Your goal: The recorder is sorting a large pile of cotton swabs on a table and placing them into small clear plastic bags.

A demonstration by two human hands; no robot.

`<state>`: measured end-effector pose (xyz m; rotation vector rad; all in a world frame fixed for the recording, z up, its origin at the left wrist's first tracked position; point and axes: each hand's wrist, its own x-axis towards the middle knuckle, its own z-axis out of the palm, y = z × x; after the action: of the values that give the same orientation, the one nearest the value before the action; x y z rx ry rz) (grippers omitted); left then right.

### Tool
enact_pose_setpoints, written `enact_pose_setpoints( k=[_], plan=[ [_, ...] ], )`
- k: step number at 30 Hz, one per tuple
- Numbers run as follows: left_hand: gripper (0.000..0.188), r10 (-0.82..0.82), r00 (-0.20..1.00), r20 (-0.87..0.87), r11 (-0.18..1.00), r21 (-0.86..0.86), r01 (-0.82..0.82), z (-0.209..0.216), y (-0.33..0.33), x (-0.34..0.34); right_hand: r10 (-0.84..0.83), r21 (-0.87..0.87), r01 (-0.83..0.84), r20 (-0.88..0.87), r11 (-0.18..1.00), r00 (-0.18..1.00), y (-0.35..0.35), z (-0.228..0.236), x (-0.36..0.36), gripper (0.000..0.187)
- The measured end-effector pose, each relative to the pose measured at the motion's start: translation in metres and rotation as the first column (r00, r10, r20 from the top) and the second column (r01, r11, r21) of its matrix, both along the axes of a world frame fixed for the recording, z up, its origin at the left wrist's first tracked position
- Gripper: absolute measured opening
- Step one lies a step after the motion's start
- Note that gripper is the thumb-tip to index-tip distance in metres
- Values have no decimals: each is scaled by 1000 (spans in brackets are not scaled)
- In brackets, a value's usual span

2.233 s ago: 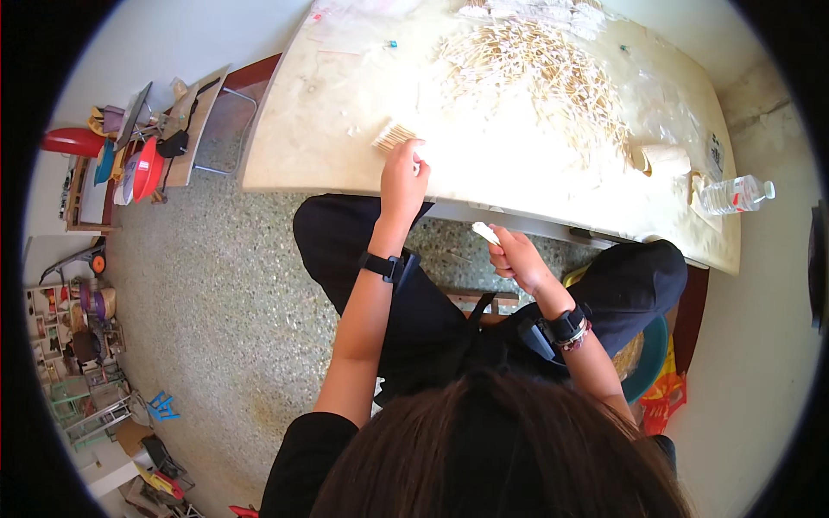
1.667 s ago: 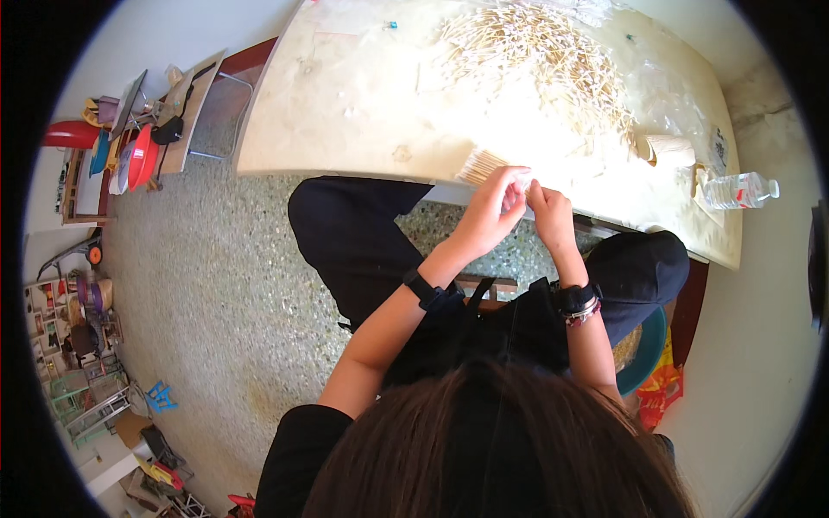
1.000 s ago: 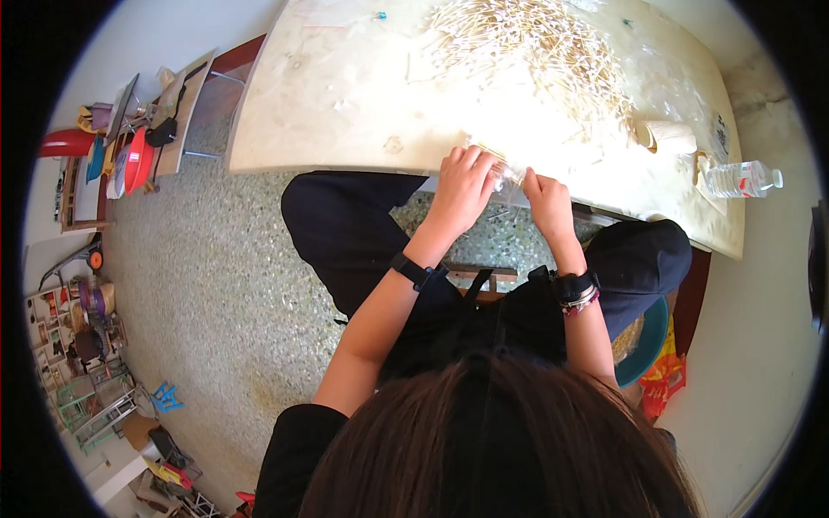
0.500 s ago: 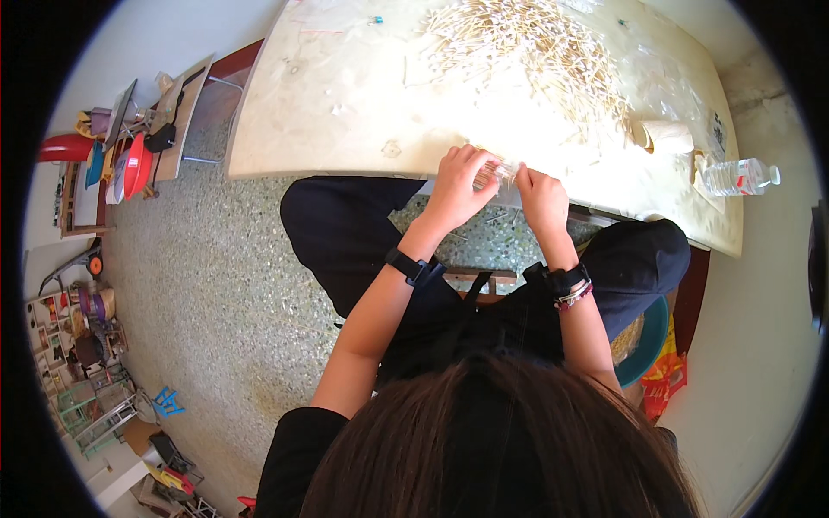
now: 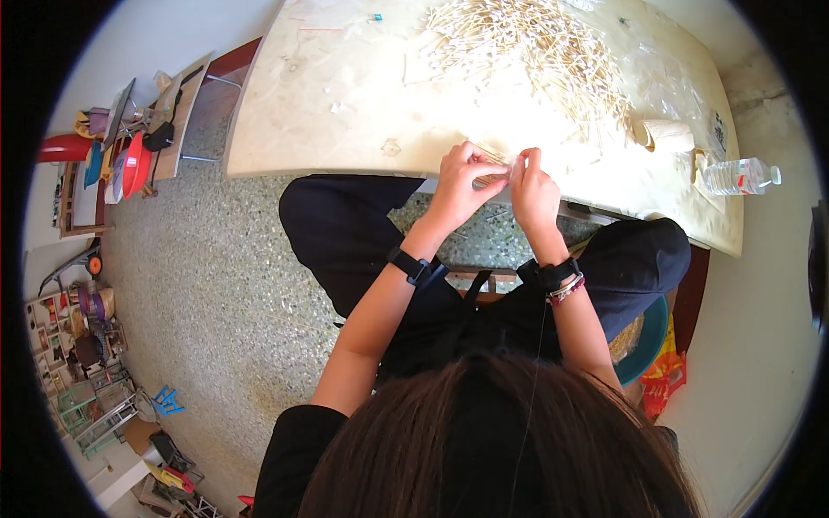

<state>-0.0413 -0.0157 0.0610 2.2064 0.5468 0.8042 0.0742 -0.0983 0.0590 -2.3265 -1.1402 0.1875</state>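
Note:
At the near edge of the table, my left hand (image 5: 459,187) is closed around a small bundle of thin wooden cotton swabs (image 5: 490,180), which points to the right. My right hand (image 5: 535,197) meets the bundle's right end, thumb and fingers pinched on a whitish, see-through plastic wrapper (image 5: 516,164). How far the wrapper covers the swab tips is hidden by my fingers. Beyond both hands spreads a big loose pile of cotton swabs (image 5: 540,47).
The pale table (image 5: 302,129) has clear plastic bags (image 5: 661,82), a brown paper roll (image 5: 669,135) and a plastic bottle (image 5: 738,177) at its right. A teal basin (image 5: 649,350) stands below my right knee. Shelves and a red basin (image 5: 136,164) line the left.
My right hand has shifted slightly left and up against the bundle's end, its fingers now more upright. The left hand stays nearly in place, still holding the swabs.

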Motion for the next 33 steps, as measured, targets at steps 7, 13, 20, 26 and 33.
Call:
enact_pose_setpoints(
  k=[7,13,20,26,33],
  plan=[
    [42,286,941,184,949,80,-304,3,-7,7,-33,43,30,58,999,998,7,3,-7,16],
    [57,264,964,29,955,132,-265,-13,-8,15,-91,40,91,20,995,996,13,5,-14,19],
    [56,252,967,44,962,101,-255,-15,-5,14,-29,9,30,-34,1000,999,12,13,-14,29],
    [56,248,968,37,962,109,-250,-15,-6,14,23,-83,-46,-265,996,964,-18,17,8,27],
    [55,230,973,25,966,114,-232,-13,-4,12,117,-36,-138,-345,990,931,-29,14,5,32]
  ],
)
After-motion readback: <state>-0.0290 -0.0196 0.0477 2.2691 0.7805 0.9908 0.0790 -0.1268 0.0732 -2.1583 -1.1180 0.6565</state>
